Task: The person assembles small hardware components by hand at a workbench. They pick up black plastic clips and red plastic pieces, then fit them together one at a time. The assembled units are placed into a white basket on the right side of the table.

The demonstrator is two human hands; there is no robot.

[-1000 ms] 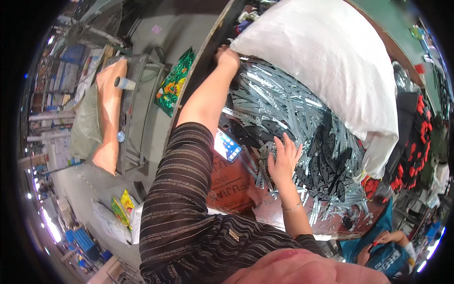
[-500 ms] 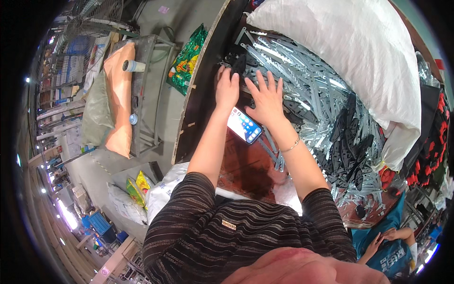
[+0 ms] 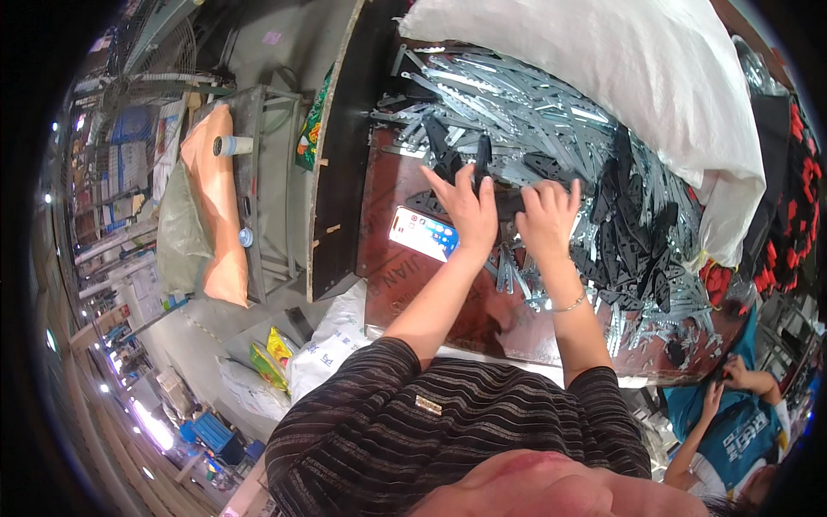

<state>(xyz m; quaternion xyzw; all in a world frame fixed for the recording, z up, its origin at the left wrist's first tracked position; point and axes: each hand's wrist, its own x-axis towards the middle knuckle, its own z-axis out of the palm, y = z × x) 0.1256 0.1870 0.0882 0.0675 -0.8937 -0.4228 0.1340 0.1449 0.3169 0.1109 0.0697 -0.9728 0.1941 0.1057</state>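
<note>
My left hand (image 3: 469, 214) is over the table with its fingers spread apart, close to a few black handle-shaped pieces (image 3: 444, 153). One of these pieces stands just beyond its fingertips; I cannot tell whether they touch. To the right, my right hand (image 3: 549, 222) reaches over more dark pieces, its fingers apart and slightly bent, with nothing visibly gripped. Beside the left wrist a phone (image 3: 420, 231) with a lit screen lies on the reddish-brown tabletop (image 3: 392, 280). A heap of thin grey notched metal strips (image 3: 508, 99) spreads beyond both hands.
A large white sack (image 3: 603, 65) lies along the heap's far side. More black pieces (image 3: 637, 233) pile up at the right. A dark board (image 3: 343, 164) walls the table's left side. At the lower right a person in teal (image 3: 728, 439) works with their hands.
Both hands have come back from the far left corner and moved right. The phone looks turned and now shows fully left of my left wrist. Black pieces lie spread near the hands.
</note>
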